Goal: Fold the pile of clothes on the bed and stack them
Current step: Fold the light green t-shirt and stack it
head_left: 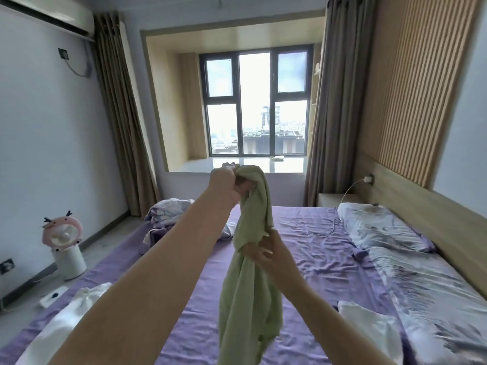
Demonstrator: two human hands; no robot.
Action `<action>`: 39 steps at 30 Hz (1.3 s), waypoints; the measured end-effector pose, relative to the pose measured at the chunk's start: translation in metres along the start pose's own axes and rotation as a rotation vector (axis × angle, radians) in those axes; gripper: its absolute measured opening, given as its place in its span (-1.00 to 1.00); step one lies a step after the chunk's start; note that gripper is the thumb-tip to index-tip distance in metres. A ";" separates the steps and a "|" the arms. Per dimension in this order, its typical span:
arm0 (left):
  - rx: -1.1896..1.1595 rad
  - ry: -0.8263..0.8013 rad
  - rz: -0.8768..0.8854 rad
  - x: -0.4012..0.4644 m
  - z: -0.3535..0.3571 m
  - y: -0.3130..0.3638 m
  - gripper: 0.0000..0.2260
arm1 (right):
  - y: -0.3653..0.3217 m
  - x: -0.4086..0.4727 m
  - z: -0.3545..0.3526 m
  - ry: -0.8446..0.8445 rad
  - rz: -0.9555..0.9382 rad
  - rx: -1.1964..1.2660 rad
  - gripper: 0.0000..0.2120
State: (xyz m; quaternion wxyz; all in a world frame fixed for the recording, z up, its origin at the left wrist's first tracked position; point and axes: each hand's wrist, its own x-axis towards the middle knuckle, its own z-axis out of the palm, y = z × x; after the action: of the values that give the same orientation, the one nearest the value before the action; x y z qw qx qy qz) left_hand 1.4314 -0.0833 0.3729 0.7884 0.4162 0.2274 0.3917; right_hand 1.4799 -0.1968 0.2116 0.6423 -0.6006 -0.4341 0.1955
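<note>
A pale green garment (250, 285) was held nearest the camera, above the purple bed (316, 259), bunched and hanging, its long axis near vertical with the top at the far end. The left hand (226, 184) was clenched around its top; the right hand (266, 252) was pinched on it midway. White clothes (66, 322) at near left and right (369, 325) lay unfolded; no stack was seen, so folding was judged barely begun.
</note>
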 end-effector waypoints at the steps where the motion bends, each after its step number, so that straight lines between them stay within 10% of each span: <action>1: -0.028 0.012 0.008 0.001 0.003 0.003 -0.75 | 0.005 0.001 0.002 0.006 0.020 -0.027 -0.49; 6: -0.129 0.059 0.045 0.005 0.003 0.023 -0.74 | 0.027 0.015 0.006 0.056 0.175 -0.144 -0.38; 10: -0.141 0.060 0.072 0.004 -0.001 0.051 -0.81 | 0.043 0.018 0.022 0.045 0.267 -0.298 -0.88; 21: 0.328 0.269 0.165 0.038 -0.096 0.023 -0.78 | 0.001 0.052 0.014 0.141 0.283 0.421 -0.86; 29: 0.698 -0.177 -0.041 -0.024 -0.150 -0.080 -0.69 | -0.011 0.067 0.029 0.194 0.294 0.590 -0.78; 33: 0.449 0.015 -0.048 -0.019 -0.151 -0.098 -0.69 | -0.001 0.048 0.035 0.157 0.254 0.348 -0.96; 39: 0.146 0.108 -0.175 -0.008 -0.142 -0.105 -0.56 | 0.030 -0.016 0.032 -0.116 -0.050 -0.275 -0.40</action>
State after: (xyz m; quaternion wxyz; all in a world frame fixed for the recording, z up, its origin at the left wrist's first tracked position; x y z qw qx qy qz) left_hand 1.3742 -0.0585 0.2075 0.7737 0.4294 0.3329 0.3258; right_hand 1.4535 -0.1839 0.1754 0.5326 -0.6596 -0.5079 0.1528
